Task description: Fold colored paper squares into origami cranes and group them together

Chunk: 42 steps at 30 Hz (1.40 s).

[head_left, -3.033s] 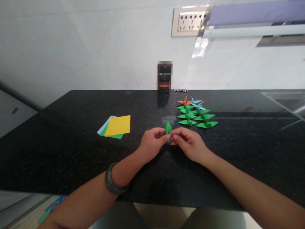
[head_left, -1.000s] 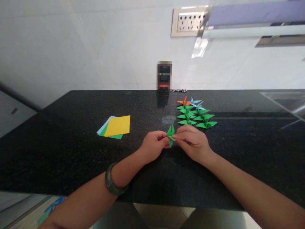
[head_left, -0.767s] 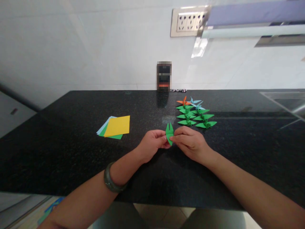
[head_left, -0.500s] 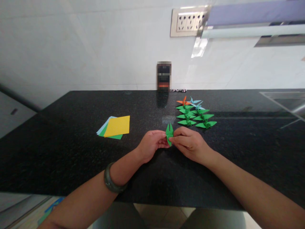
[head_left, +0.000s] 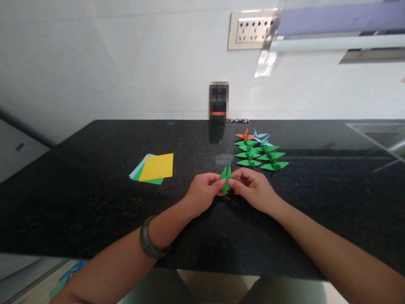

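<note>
A small green folded paper [head_left: 225,188], split into two points at its top, is held upright between my hands. My left hand [head_left: 207,190] pinches its left side with the thumb in front. From the other side, my right hand [head_left: 251,188] pinches it too, its thumb pressed near the middle. The fingers behind the paper are partly hidden. Beyond my right hand stand several green paper cranes [head_left: 274,165] in two columns, with an orange paper crane [head_left: 245,135] and two light-blue paper cranes [head_left: 263,140] behind them.
Left of my hands lies a fanned stack of square paper sheets [head_left: 157,167], yellow over green and light blue. A blurred dark upright object [head_left: 219,102] leans at the wall beside a beaded string [head_left: 239,121]. The black countertop [head_left: 95,202] ends near my lap.
Both thumbs have moved onto the front of the green folded paper. Its two top points stand wider apart than before. The cranes and the sheets have stayed in place.
</note>
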Each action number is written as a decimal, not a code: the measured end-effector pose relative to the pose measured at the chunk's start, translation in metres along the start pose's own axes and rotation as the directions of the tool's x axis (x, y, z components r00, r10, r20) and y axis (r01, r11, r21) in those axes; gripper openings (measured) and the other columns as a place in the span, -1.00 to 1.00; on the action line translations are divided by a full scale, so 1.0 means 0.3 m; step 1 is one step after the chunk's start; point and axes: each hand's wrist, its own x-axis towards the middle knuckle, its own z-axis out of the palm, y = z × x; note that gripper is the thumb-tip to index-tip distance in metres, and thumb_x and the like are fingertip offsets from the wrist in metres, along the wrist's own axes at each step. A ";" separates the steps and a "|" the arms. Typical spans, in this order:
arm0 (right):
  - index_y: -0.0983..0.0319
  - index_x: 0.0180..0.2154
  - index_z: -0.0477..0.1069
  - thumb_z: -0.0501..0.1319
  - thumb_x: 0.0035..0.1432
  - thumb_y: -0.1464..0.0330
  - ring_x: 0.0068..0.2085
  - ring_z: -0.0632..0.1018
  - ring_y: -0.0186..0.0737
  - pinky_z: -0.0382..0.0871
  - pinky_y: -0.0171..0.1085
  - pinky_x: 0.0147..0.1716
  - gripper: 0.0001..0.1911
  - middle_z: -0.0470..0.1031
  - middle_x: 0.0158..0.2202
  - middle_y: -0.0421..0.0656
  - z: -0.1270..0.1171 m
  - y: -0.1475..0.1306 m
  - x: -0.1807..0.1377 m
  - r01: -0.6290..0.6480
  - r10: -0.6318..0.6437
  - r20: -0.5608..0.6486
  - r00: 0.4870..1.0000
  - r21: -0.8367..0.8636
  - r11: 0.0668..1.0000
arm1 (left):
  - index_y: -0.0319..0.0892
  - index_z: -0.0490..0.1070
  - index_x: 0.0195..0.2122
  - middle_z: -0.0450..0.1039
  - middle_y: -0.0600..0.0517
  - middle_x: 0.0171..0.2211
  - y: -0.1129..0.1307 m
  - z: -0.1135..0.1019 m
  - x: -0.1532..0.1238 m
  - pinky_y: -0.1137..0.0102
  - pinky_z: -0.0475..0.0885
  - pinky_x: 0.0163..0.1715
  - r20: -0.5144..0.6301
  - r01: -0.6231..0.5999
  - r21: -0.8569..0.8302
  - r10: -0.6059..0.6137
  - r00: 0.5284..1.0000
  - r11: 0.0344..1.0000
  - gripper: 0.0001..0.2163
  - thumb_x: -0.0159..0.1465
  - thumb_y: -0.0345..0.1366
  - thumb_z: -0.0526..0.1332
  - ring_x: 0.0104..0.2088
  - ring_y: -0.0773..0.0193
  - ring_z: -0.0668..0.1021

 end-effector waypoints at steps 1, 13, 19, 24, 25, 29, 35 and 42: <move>0.26 -0.44 0.33 0.15 0.07 0.29 -0.57 0.35 -0.41 0.23 -0.41 -0.60 -0.84 0.33 -0.58 -0.25 -0.001 -0.001 0.000 0.006 -0.005 0.029 1.000 -0.015 1.000 | -0.29 0.47 -0.47 0.45 0.04 -0.56 -0.004 0.000 0.001 0.46 0.36 -0.46 0.004 -0.015 0.023 0.015 1.000 1.000 -0.79 0.03 -0.20 0.26 -0.53 0.39 0.44; 0.23 -0.60 0.18 0.13 0.05 0.35 -0.60 0.28 -0.41 0.14 -0.40 -0.62 -0.76 0.25 -0.66 -0.28 0.014 -0.012 -0.003 0.002 0.001 0.045 0.999 -0.080 0.997 | -0.23 0.40 -0.48 0.44 0.05 -0.55 -0.027 -0.019 0.005 0.45 0.30 -0.47 0.007 -0.158 0.420 0.171 0.985 0.893 -0.78 0.18 -0.21 0.09 -0.52 0.35 0.44; 0.23 -0.59 0.17 0.12 0.06 0.35 -0.61 0.31 -0.39 0.17 -0.38 -0.61 -0.77 0.27 -0.67 -0.27 0.012 -0.035 -0.015 0.005 -0.001 0.059 0.998 -0.065 0.998 | -0.22 0.34 -0.55 0.36 0.10 -0.61 0.019 -0.017 -0.020 0.47 0.23 -0.51 0.065 -0.222 0.563 0.225 0.972 0.796 -0.75 0.20 -0.23 0.06 -0.57 0.40 0.38; 0.24 -0.56 0.21 0.16 0.02 0.29 -0.66 0.31 -0.42 0.14 -0.40 -0.66 -0.77 0.27 -0.68 -0.29 0.005 -0.023 -0.007 -0.118 0.108 0.083 0.991 0.136 0.984 | -0.24 0.34 -0.53 0.33 0.10 -0.62 0.005 -0.014 -0.002 0.47 0.26 -0.51 0.080 -0.170 0.342 0.152 0.985 0.924 -0.75 0.20 -0.20 0.06 -0.57 0.41 0.36; 0.24 -0.56 0.22 0.17 0.01 0.27 -0.67 0.30 -0.43 0.13 -0.40 -0.67 -0.77 0.27 -0.69 -0.30 0.002 -0.018 -0.003 -0.139 0.128 0.076 0.989 0.160 0.977 | -0.24 0.35 -0.49 0.34 0.09 -0.59 -0.003 -0.015 0.004 0.47 0.28 -0.49 0.073 -0.146 0.294 0.130 0.989 0.944 -0.75 0.19 -0.18 0.06 -0.55 0.40 0.37; 0.25 -0.56 0.24 0.21 -0.02 0.24 -0.67 0.30 -0.44 0.13 -0.40 -0.66 -0.74 0.26 -0.71 -0.31 -0.008 -0.002 0.004 -0.149 0.145 0.040 0.989 0.168 0.974 | -0.26 0.40 -0.32 0.42 0.04 -0.45 -0.021 -0.019 0.015 0.43 0.33 -0.38 0.020 -0.140 0.201 0.139 0.990 0.969 -0.77 0.12 -0.18 0.18 -0.43 0.36 0.43; 0.28 -0.53 0.31 0.11 0.08 0.15 -0.61 0.35 -0.42 0.23 -0.37 -0.60 -0.67 0.33 -0.60 -0.24 -0.012 -0.005 0.001 -0.096 0.079 0.093 0.993 0.189 0.977 | -0.26 0.41 -0.41 0.40 0.08 -0.53 0.001 -0.014 0.003 0.46 0.32 -0.44 -0.022 -0.082 0.101 0.085 0.996 0.992 -0.84 0.05 -0.25 0.23 -0.50 0.40 0.40; 0.29 -0.44 0.36 0.17 0.04 0.16 -0.58 0.39 -0.40 0.30 -0.37 -0.57 -0.70 0.36 -0.55 -0.22 -0.010 -0.010 -0.002 -0.081 0.060 0.089 0.994 0.258 0.963 | -0.25 0.38 -0.44 0.36 0.08 -0.52 0.004 -0.010 -0.001 0.44 0.36 -0.41 0.014 0.065 -0.061 -0.064 0.998 0.996 -0.78 0.05 -0.17 0.24 -0.48 0.41 0.40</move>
